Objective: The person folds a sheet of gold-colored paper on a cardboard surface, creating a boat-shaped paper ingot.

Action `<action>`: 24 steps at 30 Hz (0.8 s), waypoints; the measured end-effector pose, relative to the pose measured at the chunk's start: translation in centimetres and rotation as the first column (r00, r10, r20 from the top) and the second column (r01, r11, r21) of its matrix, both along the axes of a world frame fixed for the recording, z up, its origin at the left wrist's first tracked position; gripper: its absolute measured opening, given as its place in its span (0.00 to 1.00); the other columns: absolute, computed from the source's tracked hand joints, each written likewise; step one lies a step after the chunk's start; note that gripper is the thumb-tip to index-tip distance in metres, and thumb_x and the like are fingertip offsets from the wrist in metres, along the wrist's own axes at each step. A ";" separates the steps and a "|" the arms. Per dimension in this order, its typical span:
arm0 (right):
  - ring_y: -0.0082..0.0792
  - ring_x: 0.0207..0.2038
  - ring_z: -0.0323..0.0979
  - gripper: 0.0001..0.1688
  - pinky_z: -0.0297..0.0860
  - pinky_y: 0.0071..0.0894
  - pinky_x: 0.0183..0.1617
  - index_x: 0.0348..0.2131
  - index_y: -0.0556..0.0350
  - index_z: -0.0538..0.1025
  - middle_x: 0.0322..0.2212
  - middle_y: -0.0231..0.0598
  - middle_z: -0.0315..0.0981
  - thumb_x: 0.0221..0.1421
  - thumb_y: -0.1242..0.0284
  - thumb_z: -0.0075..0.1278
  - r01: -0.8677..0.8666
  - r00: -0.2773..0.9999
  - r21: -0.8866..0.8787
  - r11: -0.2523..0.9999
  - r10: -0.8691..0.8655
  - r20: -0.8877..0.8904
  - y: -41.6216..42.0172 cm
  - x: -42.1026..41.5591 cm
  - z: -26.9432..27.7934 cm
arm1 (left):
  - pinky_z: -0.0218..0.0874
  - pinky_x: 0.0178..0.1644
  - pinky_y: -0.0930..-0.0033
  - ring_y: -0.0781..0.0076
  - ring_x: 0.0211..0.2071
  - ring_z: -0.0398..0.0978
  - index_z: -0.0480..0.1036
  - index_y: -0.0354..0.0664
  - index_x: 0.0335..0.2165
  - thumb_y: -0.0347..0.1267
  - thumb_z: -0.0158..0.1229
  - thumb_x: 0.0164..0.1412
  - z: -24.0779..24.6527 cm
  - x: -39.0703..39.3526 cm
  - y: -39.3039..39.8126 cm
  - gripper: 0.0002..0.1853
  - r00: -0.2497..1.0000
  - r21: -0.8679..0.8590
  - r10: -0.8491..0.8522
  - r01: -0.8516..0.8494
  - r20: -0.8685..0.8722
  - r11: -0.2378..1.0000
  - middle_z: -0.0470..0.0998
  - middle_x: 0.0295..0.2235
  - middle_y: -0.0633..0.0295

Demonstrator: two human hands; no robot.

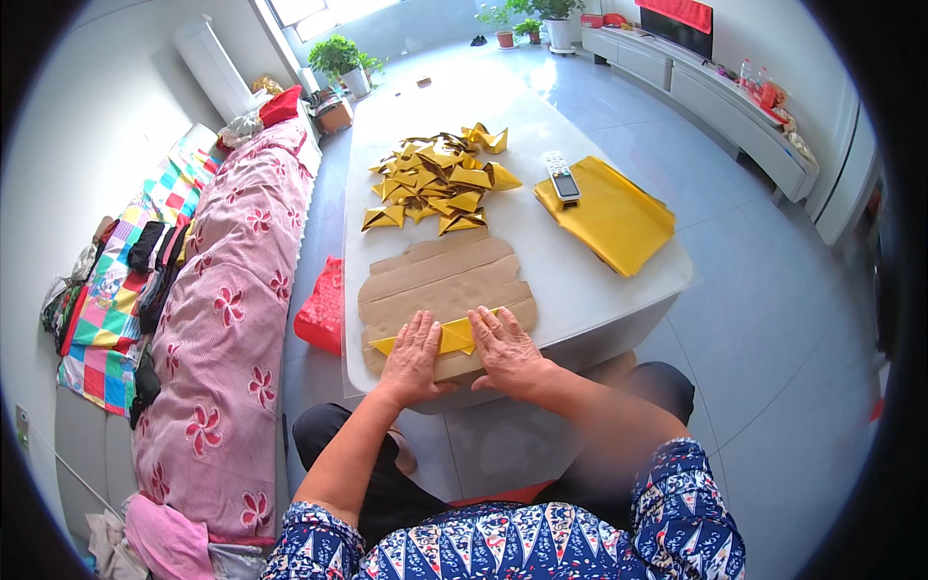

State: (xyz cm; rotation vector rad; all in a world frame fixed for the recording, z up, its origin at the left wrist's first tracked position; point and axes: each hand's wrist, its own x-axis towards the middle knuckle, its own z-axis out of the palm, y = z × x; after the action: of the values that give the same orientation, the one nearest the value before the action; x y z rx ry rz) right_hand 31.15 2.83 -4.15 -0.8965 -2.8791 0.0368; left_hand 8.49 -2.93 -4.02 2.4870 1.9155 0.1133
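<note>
A strip of folded gold paper lies across a flat brown cardboard sheet, near the table's front edge. My left hand rests flat on the left part of the strip, fingers extended. On its right part lies my right hand, palm down, thumb toward the table edge. Neither hand grips anything; parts of the strip are hidden beneath them. Just beyond the cardboard is a heap of folded gold paper ingots. To the right sits a stack of gold paper sheets, with a white remote control on its left corner.
The white table has a clear cover overhanging its edges. A red bag stands against its left side. Farther left is a sofa with a pink flowered cover. A low white TV cabinet runs along the right wall; potted plants stand beyond.
</note>
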 end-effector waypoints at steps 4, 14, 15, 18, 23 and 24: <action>0.51 0.72 0.35 0.65 0.32 0.54 0.73 0.65 0.69 0.52 0.68 0.57 0.41 0.46 0.42 0.58 0.031 0.999 0.038 0.999 -0.029 -0.038 -0.4 -0.2 -0.7 | 0.32 0.72 0.54 0.50 0.70 0.41 0.52 0.32 0.64 0.54 0.72 0.39 -0.3 0.0 0.1 0.62 1.000 -0.012 -0.002 0.002 -0.013 1.000 0.47 0.67 0.41; 0.54 0.72 0.31 0.60 0.31 0.59 0.72 0.65 0.63 0.56 0.69 0.55 0.37 0.47 0.42 0.58 -0.072 0.991 -0.031 0.997 0.069 -0.111 -0.2 -3.7 -0.6 | 0.33 0.72 0.52 0.47 0.70 0.43 0.54 0.33 0.63 0.55 0.71 0.40 -1.6 -0.8 0.3 0.60 0.999 0.078 -0.044 0.042 0.023 0.996 0.49 0.67 0.40; 0.52 0.72 0.30 0.60 0.30 0.58 0.73 0.65 0.63 0.55 0.69 0.54 0.37 0.48 0.42 0.57 -0.067 0.994 -0.052 0.996 0.062 -0.084 -0.1 -3.9 -0.4 | 0.34 0.72 0.52 0.47 0.70 0.43 0.54 0.33 0.63 0.55 0.71 0.40 -1.4 -0.6 0.3 0.60 0.999 0.077 -0.043 0.042 0.018 0.996 0.49 0.67 0.40; 0.48 0.73 0.29 0.61 0.27 0.54 0.73 0.66 0.64 0.54 0.69 0.50 0.38 0.49 0.42 0.56 -0.061 0.998 -0.084 0.995 0.060 -0.011 -0.3 -4.0 0.5 | 0.34 0.72 0.51 0.46 0.69 0.44 0.54 0.33 0.63 0.56 0.71 0.40 -1.0 -0.4 0.2 0.60 0.999 0.073 -0.044 0.041 0.032 0.997 0.50 0.66 0.40; 0.47 0.73 0.29 0.62 0.28 0.53 0.74 0.65 0.69 0.53 0.69 0.50 0.40 0.49 0.42 0.57 -0.080 0.996 -0.047 0.996 0.081 0.023 -0.4 -3.2 0.9 | 0.34 0.72 0.51 0.47 0.70 0.43 0.54 0.33 0.63 0.56 0.70 0.40 -1.1 -0.6 0.1 0.60 0.999 0.069 -0.033 0.031 0.037 0.997 0.50 0.66 0.40; 0.48 0.73 0.29 0.62 0.28 0.53 0.73 0.65 0.70 0.53 0.69 0.50 0.41 0.49 0.43 0.57 -0.077 0.996 -0.052 0.996 0.079 0.035 -0.5 -2.9 1.1 | 0.33 0.72 0.52 0.47 0.70 0.43 0.54 0.33 0.63 0.56 0.70 0.40 -1.0 -0.4 0.1 0.60 0.999 0.059 -0.025 0.023 0.035 0.998 0.49 0.66 0.40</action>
State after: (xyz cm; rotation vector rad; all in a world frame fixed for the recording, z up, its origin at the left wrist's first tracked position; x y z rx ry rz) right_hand 28.21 2.34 -3.05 -0.8011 -2.9590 0.1012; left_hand 8.06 -2.85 -5.06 2.5253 1.8953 0.2148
